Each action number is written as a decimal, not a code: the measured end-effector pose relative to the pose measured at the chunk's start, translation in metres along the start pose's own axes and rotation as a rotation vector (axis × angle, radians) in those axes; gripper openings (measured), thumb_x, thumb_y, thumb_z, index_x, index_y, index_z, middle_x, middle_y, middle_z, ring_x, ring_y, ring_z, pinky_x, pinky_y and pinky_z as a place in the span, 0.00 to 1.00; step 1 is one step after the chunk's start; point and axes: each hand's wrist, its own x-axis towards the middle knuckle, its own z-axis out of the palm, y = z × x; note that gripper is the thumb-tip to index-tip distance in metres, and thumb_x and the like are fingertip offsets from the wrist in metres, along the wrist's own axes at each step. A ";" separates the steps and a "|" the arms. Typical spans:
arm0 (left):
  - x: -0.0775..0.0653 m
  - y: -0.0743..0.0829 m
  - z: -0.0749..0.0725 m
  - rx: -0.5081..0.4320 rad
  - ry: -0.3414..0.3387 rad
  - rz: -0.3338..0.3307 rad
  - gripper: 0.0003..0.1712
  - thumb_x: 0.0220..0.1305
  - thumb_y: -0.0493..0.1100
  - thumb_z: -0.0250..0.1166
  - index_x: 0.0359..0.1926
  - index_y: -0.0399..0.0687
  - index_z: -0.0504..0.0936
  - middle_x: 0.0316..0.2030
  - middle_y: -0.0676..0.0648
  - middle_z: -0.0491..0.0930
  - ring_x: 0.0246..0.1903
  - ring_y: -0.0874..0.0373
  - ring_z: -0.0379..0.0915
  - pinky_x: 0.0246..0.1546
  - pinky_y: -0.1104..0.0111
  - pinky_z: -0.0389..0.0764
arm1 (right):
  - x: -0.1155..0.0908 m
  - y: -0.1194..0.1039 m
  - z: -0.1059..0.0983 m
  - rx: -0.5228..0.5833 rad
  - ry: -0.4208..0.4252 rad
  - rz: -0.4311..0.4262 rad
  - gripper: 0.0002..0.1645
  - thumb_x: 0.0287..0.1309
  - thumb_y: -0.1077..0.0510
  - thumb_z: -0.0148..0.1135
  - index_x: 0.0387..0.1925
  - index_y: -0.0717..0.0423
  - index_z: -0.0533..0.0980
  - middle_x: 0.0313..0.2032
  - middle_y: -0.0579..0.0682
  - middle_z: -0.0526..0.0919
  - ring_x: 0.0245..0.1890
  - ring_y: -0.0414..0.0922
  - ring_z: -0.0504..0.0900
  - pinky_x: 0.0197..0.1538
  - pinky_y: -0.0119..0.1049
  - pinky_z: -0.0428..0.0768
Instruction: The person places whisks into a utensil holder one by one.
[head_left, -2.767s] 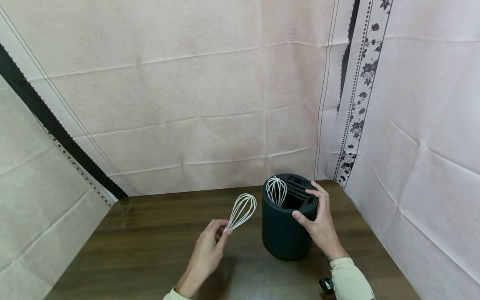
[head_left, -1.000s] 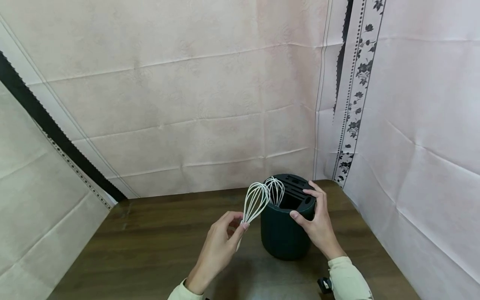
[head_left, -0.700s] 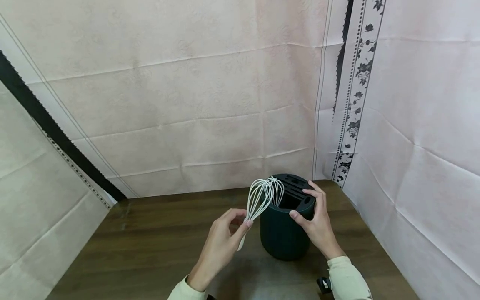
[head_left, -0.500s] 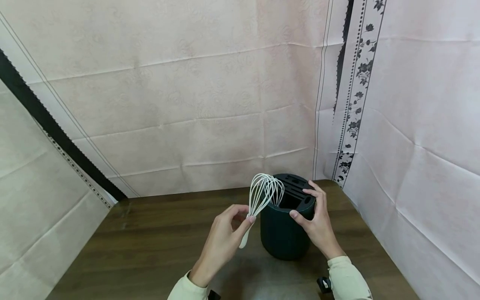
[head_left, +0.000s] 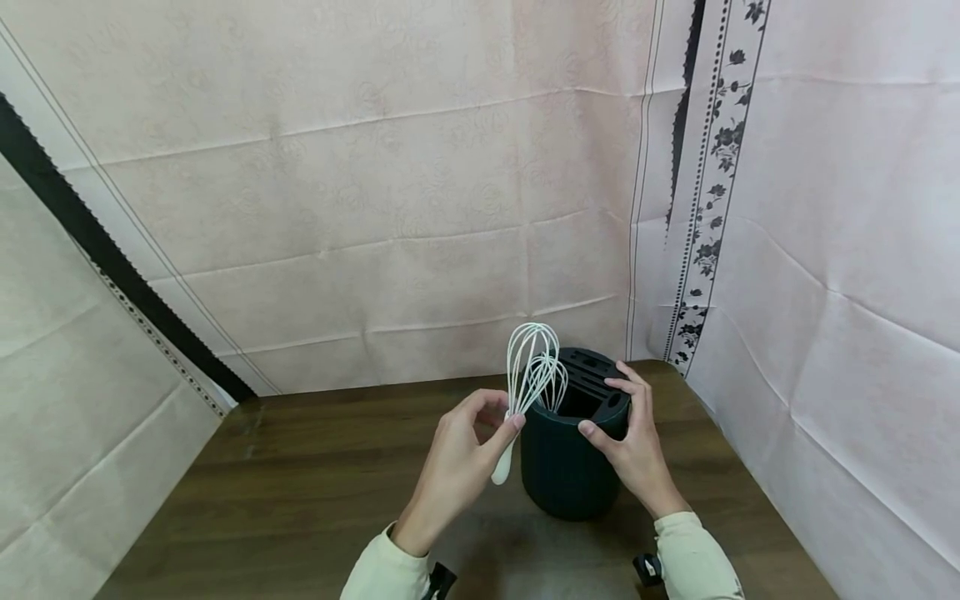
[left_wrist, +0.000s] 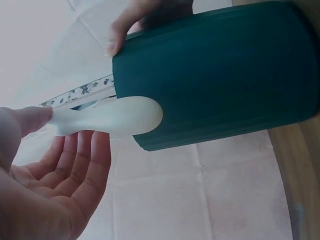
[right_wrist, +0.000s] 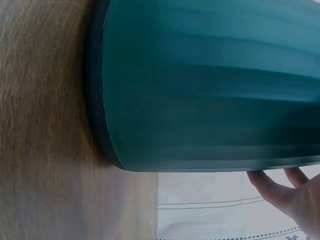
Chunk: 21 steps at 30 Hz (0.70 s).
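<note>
While the holder (head_left: 567, 471) stands upright on the wooden table (head_left: 315, 483), left hand (head_left: 459, 454): just left of the holder, it pinches a white whisk (head_left: 517, 407) near the middle, the gap between thumb and forefinger closed down on it, the remaining fingers loosely curved.

Whisk in hand: wire loops up and leaning toward the holder, rounded handle end pointing down at the holder's near left side; whether it touches the wall cannot be told.

Right hand (head_left: 637, 454): at the holder's right side, it grips the rim, thumb on the near edge and fingers on the far edge, spread only as wide as the part of the rim they span.

Second whisk (head_left: 552, 403): in the left part of the holder's mouth, loops up, handle hidden inside; the held whisk overlaps it in the head view, and contact between the two is unclear.

Holder top: dark green, with long slots and round holes right of the second whisk.

Sleeves (head_left: 388, 568): pale green, nearer the viewer than the holder, a small black object beside each cuff.

Cloth (head_left: 375, 208): pale and creased behind the holder, a floral border strip (head_left: 723, 158) rising beyond it to the right.
</note>
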 end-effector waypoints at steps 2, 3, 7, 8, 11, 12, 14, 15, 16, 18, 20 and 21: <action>0.002 0.003 0.001 0.000 0.009 0.010 0.12 0.71 0.47 0.72 0.51 0.49 0.85 0.38 0.54 0.84 0.38 0.59 0.79 0.33 0.69 0.81 | 0.000 -0.001 0.000 -0.003 0.001 0.002 0.43 0.60 0.54 0.74 0.71 0.50 0.63 0.82 0.46 0.50 0.80 0.56 0.51 0.72 0.78 0.51; 0.004 0.004 0.001 0.001 0.012 0.017 0.12 0.71 0.47 0.72 0.51 0.48 0.85 0.38 0.54 0.84 0.38 0.59 0.79 0.33 0.69 0.80 | 0.000 -0.001 0.000 -0.003 0.001 0.003 0.43 0.60 0.54 0.74 0.71 0.50 0.63 0.82 0.45 0.50 0.80 0.56 0.51 0.72 0.78 0.51; 0.010 0.013 0.000 0.012 0.024 0.044 0.13 0.72 0.47 0.71 0.52 0.46 0.85 0.39 0.54 0.84 0.38 0.60 0.79 0.32 0.69 0.77 | 0.001 -0.002 -0.001 -0.003 0.003 0.001 0.43 0.60 0.54 0.74 0.71 0.50 0.63 0.82 0.45 0.51 0.79 0.56 0.52 0.73 0.77 0.52; 0.011 0.015 0.000 0.010 0.025 0.050 0.13 0.72 0.46 0.71 0.52 0.46 0.85 0.39 0.54 0.84 0.38 0.60 0.79 0.32 0.69 0.77 | 0.001 -0.001 -0.001 -0.002 0.003 0.000 0.43 0.60 0.54 0.74 0.71 0.49 0.63 0.82 0.45 0.51 0.79 0.56 0.52 0.73 0.76 0.53; 0.016 0.022 -0.001 -0.011 0.026 0.055 0.13 0.72 0.45 0.71 0.53 0.46 0.84 0.40 0.53 0.84 0.39 0.60 0.79 0.35 0.69 0.81 | 0.001 -0.001 0.000 0.004 0.002 -0.001 0.42 0.59 0.54 0.74 0.71 0.49 0.64 0.82 0.45 0.51 0.79 0.55 0.53 0.73 0.76 0.53; 0.017 0.025 -0.001 -0.021 0.025 0.056 0.13 0.72 0.44 0.71 0.53 0.46 0.84 0.41 0.52 0.84 0.39 0.59 0.80 0.37 0.69 0.82 | 0.001 0.000 0.000 0.005 0.002 -0.001 0.42 0.59 0.54 0.74 0.71 0.49 0.64 0.82 0.44 0.51 0.79 0.55 0.53 0.73 0.76 0.53; 0.021 0.028 -0.001 -0.043 0.021 0.063 0.14 0.72 0.43 0.71 0.54 0.45 0.83 0.43 0.51 0.85 0.39 0.59 0.80 0.38 0.68 0.84 | 0.001 0.000 0.000 0.008 0.002 0.000 0.42 0.59 0.54 0.74 0.71 0.49 0.64 0.82 0.44 0.51 0.79 0.55 0.53 0.73 0.75 0.54; 0.022 0.030 -0.001 -0.050 0.022 0.066 0.14 0.72 0.42 0.71 0.55 0.44 0.83 0.43 0.51 0.85 0.39 0.59 0.81 0.38 0.68 0.84 | 0.001 0.000 0.000 0.007 0.004 0.000 0.42 0.59 0.54 0.75 0.71 0.49 0.64 0.82 0.44 0.51 0.79 0.55 0.53 0.73 0.75 0.54; 0.023 0.031 -0.001 -0.053 0.023 0.068 0.15 0.72 0.42 0.71 0.55 0.44 0.83 0.44 0.52 0.85 0.39 0.60 0.81 0.37 0.68 0.84 | 0.001 -0.001 0.000 0.007 0.004 0.000 0.42 0.59 0.54 0.75 0.71 0.49 0.64 0.82 0.44 0.51 0.79 0.55 0.53 0.73 0.75 0.54; 0.026 0.034 0.000 -0.071 0.024 0.076 0.16 0.72 0.42 0.71 0.56 0.43 0.82 0.44 0.51 0.85 0.39 0.59 0.81 0.36 0.68 0.83 | 0.000 -0.001 0.000 0.004 0.005 -0.001 0.42 0.59 0.54 0.75 0.71 0.50 0.64 0.82 0.45 0.51 0.79 0.56 0.53 0.73 0.75 0.54; 0.028 0.037 0.001 -0.084 0.025 0.083 0.17 0.71 0.41 0.71 0.57 0.43 0.82 0.45 0.51 0.85 0.40 0.59 0.81 0.36 0.68 0.83 | 0.000 -0.001 0.000 0.003 0.004 0.002 0.42 0.60 0.54 0.75 0.71 0.50 0.64 0.82 0.45 0.51 0.79 0.56 0.53 0.73 0.75 0.54; 0.029 0.038 0.002 -0.092 0.024 0.086 0.18 0.71 0.41 0.71 0.58 0.43 0.81 0.46 0.50 0.85 0.40 0.59 0.81 0.37 0.67 0.84 | 0.000 -0.001 -0.001 0.003 0.004 0.003 0.42 0.60 0.54 0.75 0.71 0.50 0.64 0.82 0.45 0.51 0.79 0.56 0.53 0.73 0.75 0.54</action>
